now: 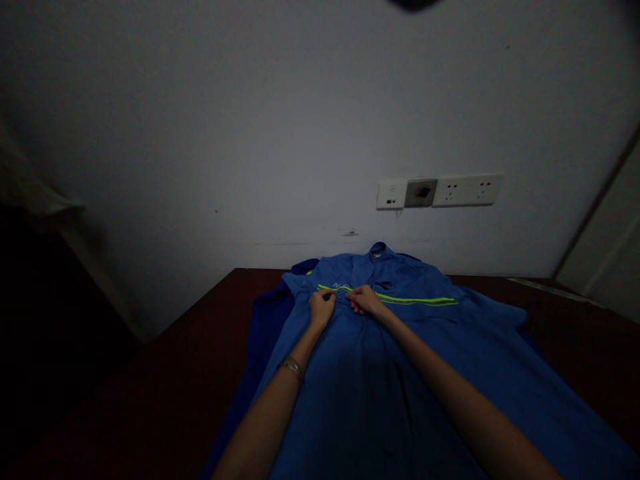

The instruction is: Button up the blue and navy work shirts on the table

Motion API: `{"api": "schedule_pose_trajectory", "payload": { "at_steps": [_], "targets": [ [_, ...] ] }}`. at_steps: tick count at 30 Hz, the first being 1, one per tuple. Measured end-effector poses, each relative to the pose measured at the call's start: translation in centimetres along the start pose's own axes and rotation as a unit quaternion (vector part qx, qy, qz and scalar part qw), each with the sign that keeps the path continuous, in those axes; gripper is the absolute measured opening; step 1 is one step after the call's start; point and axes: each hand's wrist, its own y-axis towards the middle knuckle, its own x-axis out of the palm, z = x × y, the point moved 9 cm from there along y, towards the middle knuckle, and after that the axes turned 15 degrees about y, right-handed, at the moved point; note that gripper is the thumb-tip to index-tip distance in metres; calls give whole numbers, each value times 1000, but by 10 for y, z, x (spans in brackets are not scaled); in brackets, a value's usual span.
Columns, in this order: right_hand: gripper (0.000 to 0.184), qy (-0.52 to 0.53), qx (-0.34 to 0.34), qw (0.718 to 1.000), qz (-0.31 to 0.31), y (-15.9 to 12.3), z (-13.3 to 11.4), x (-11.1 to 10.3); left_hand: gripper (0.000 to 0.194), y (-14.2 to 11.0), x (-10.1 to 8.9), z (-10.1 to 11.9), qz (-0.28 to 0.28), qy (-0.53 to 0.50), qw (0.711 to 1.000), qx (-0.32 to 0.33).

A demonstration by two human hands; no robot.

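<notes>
Head view, dim light. Blue shirt (415,333) lies spread over a dark red-brown worktop (200,347), collar toward the wall (250,133), body running from frame centre down to the bottom edge and out to lower right. Yellow-green stripe (420,301) runs across its chest, white lettering (339,285) just above the stripe's left end. Darker blue garment (273,320) sits under it, showing along the shirt's left side and a bit at the right.

Left hand (321,308): on the shirt chest, at the stripe's left end, fingers bent, tips drawn together at the cloth. Looks like a pinch on the fabric; exact grip too small to tell. Bracelet (291,365) on that wrist.

Right hand (365,300): just right of the left one, on the stripe, fingers curled, thumb and index close together at the cloth. Also looks pinched; can't tell exactly what's between the tips. Hands near each other, small gap of shirt between them.

Wall behind: row of socket plates (467,191) right of centre, above the collar; one grey plate (421,193) among the white ones. Pale cloth (35,183) at the left edge. Dark blurred shape (413,3) at the top edge, can't identify.
</notes>
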Motion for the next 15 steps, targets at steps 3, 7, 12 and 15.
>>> {"api": "schedule_pose_trajectory", "payload": {
  "at_steps": [3, 7, 12, 15],
  "targets": [
    [22, 2, -1, 1000, 4, 0, 1, 0, 17, 0, 2, 0, -9, -7, 1000, 5],
    [12, 6, -3, 1000, 12, 1, 5, 9, 15, 0, 3, 0, -10, -2, 1000, 13],
    [5, 12, -19, 999, 23, 3, 9, 19, 15, 1, 4, 0, -12, 13, 1000, 15],
    [4, 14, -27, 999, 24, 4, 10, 20, 15, 1, 5, -1, -13, 22, 1000, 15]
  ]
}}
